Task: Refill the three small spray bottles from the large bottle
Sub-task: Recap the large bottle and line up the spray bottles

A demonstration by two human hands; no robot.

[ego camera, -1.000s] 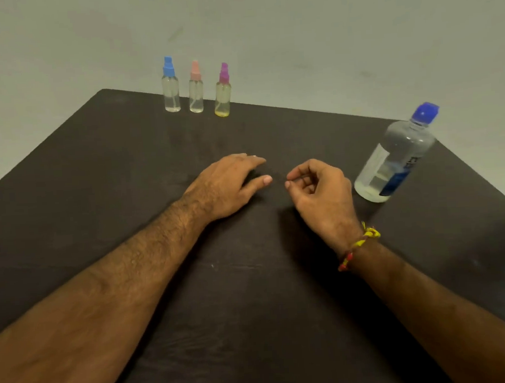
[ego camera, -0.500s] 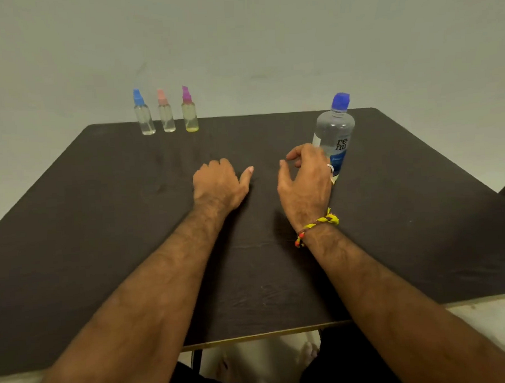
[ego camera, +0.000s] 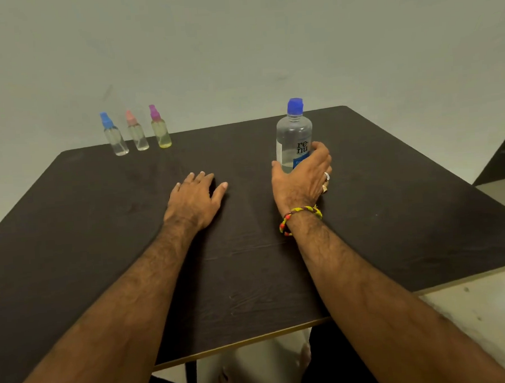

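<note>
The right hand [ego camera: 301, 178] has reached the large clear blue-capped plastic bottle [ego camera: 293, 133] at 1 o'clock on the dark wooden tabletop [ego camera: 86, 229] — its grip now curls round the lower body. The left hand [ego camera: 194, 198] stays flat, fingers relaxed — three small clear spray bottles [ego camera: 137, 133] stand untouched at 11 o'clock.

Setting: plain indoor room, likely a home or simple office; the exact type cannot be told. Indicators: dark brown wood-grain table with pale edge [ego camera: 393, 213], bare grey-green painted wall [ego camera: 267, 44], glossy pale tiled floor [ego camera: 485, 311].
</note>
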